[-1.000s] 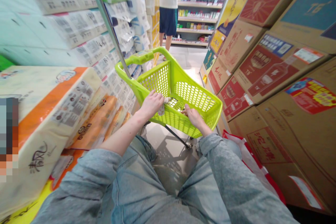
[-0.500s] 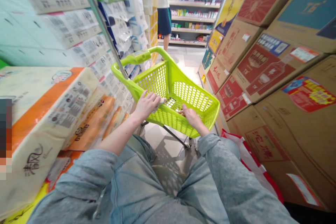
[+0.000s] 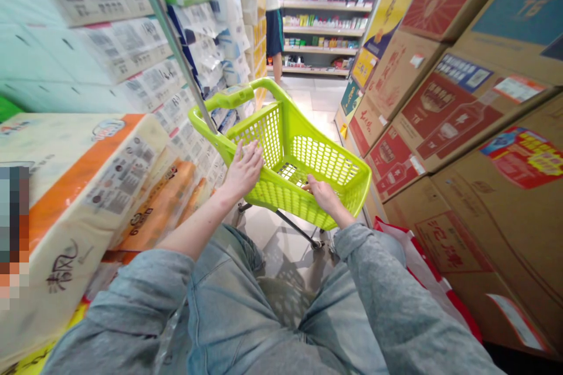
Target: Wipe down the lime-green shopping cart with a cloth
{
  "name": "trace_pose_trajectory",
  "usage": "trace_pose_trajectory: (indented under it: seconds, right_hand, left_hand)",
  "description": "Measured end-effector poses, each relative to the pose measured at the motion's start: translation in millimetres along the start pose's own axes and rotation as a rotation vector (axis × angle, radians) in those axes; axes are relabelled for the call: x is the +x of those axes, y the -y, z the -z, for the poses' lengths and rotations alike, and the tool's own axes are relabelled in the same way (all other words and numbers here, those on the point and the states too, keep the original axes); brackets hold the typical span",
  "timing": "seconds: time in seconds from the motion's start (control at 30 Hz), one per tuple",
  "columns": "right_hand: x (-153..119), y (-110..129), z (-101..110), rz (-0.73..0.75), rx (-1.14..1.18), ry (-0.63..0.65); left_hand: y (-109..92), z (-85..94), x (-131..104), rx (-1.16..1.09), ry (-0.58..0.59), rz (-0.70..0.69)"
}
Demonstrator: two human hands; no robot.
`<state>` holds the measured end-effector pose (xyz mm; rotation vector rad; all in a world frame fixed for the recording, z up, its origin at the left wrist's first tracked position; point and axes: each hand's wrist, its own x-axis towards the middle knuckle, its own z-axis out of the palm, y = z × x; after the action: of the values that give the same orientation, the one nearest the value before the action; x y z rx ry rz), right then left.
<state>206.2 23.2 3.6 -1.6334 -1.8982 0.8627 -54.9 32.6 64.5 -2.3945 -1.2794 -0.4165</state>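
A lime-green shopping cart (image 3: 325, 155) with a perforated plastic basket stands in front of my knees, its side turned toward me. The inside of the basket shows bare green plastic. At the near rim, toward the handle end, my left hand (image 3: 246, 167) is open, fingers stretched out and holding nothing. Whether its palm touches the rim I cannot tell. My right hand (image 3: 323, 194) is closed over the same rim farther right, fingertips curled to the inner side. A grey metal pole (image 3: 178, 50) rises from the cart's handle (image 3: 229, 96).
Wrapped paper packs (image 3: 132, 41) are stacked at left, with a large tissue pack (image 3: 74, 187) close by. Cardboard cartons (image 3: 457, 99) wall the right side, a red-and-white bag (image 3: 422, 263) beside them. A person (image 3: 273, 29) stands ahead near shelves (image 3: 323, 6).
My left hand has shifted left and up along the rim, its fingers now straighter. The right hand keeps its place on the rim. The view has shifted slightly.
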Motion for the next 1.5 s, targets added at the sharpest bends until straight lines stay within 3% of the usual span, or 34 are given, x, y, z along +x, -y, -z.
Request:
trace_pose_trajectory:
  seconds: [0.13,0.3,0.5,0.63,0.83,0.93,1.07,1.23,1.33,1.5]
  right_hand:
    - [-0.9,-0.2,3.8,-0.006,-0.097,0.005]
    - [-1.5,-1.7,7.3,-0.002,-0.120,-0.003]
    - [-2.5,-3.0,7.7,0.014,-0.147,-0.009]
    - [-4.1,-2.5,6.1,0.014,-0.251,-0.006]
    - [-6.3,0.8,6.4,0.027,-0.296,-0.013]
    - [-7.2,1.9,8.8,0.018,-0.278,-0.022]
    - [-8.2,1.8,11.4,0.019,-0.244,-0.018]
    - [-8.3,1.6,10.5,0.022,-0.272,-0.004]
    - [-8.8,4.0,9.7,0.020,-0.323,0.005]
    - [-14.5,10.8,10.8,0.021,-0.491,0.018]
  left_hand:
    - [-5.1,-1.0,3.7,-0.021,0.073,-0.101]
    - [12.9,4.9,3.5,-0.070,0.121,-0.177]
    - [18.2,10.1,1.7,-0.035,0.084,-0.088]
    - [-6.1,3.4,6.1,-0.039,0.102,-0.122]
    - [-69.1,-21.1,11.7,-0.121,0.068,-0.222]
    - [-80.6,-24.9,10.3,-0.113,0.031,-0.235]
    - [-60.1,-15.6,2.0,-0.103,0.020,-0.247]
    - [-24.0,-5.3,-9.9,-0.041,-0.021,-0.094]
    - [-21.4,-9.2,-10.8,-0.047,-0.053,-0.049]
    - [-33.6,-18.6,-5.4,0.016,-0.072,-0.024]
